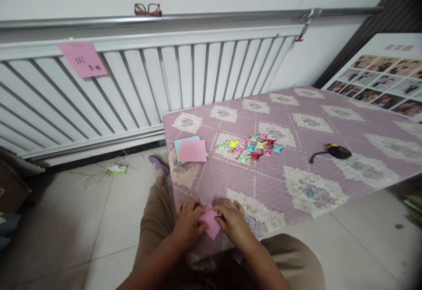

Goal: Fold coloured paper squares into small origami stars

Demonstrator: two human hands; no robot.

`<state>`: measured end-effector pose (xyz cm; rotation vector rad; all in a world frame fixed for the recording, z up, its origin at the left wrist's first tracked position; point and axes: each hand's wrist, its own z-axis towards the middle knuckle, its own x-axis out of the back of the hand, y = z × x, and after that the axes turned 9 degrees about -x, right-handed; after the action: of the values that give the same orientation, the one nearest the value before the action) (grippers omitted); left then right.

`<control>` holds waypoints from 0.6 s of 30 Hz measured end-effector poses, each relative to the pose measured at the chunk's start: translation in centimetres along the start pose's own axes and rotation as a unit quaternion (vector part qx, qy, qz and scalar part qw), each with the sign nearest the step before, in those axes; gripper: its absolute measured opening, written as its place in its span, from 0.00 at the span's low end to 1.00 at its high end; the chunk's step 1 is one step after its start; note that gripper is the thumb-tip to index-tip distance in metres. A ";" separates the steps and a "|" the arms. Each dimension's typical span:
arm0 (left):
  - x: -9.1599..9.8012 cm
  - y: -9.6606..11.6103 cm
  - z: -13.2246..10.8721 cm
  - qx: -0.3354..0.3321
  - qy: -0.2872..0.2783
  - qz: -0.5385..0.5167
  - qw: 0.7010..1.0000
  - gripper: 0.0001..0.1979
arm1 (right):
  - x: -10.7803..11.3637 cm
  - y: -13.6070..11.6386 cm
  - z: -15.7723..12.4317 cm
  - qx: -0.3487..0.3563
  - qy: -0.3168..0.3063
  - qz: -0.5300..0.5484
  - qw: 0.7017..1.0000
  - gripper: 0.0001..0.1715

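A partly folded pink sheet of origami paper (212, 227) lies at the near edge of the table, one corner pointing toward me. On its left side my left hand (189, 219) grips it with thumb and fingers. My right hand (233, 222) pinches the opposite side, fingertips near the small folded top. Beyond the hands, several small folded paper pieces (252, 147) in pink, red, yellow, green and blue sit close together in rows. Left of them rests a stack of square paper sheets (192, 151), pink on top with light blue beneath.
A floral purple tablecloth (267, 180) covers the table. Toward the right lies a black and yellow object with a cord (338, 151). A photo board (382, 76) stands at the far right. A radiator (184, 70) runs behind, and a power strip (117, 170) is on the floor.
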<state>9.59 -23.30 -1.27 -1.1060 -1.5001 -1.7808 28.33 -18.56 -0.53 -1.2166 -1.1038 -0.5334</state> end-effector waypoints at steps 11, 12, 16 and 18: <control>0.9 -0.2 -0.2 -0.064 0.023 0.041 0.997 0.06 | 0.3 0.5 -0.3 0.052 0.014 -0.048 0.997 0.06; 0.8 -0.2 -0.4 -0.073 0.020 0.056 0.996 0.06 | 0.2 0.5 -0.4 0.056 0.018 -0.055 0.997 0.06; 0.1 -0.5 -0.8 -0.102 -0.002 0.108 0.989 0.08 | 0.0 0.5 -0.9 0.074 0.031 -0.085 0.993 0.08; -0.2 -0.6 -0.9 -0.108 -0.011 0.117 0.987 0.08 | -0.2 0.5 -1.1 0.085 0.034 -0.097 0.991 0.07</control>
<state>8.95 -24.01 -1.77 -1.3521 -1.1542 -1.7982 29.13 -19.43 -0.87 -0.9422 -1.1922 -0.6114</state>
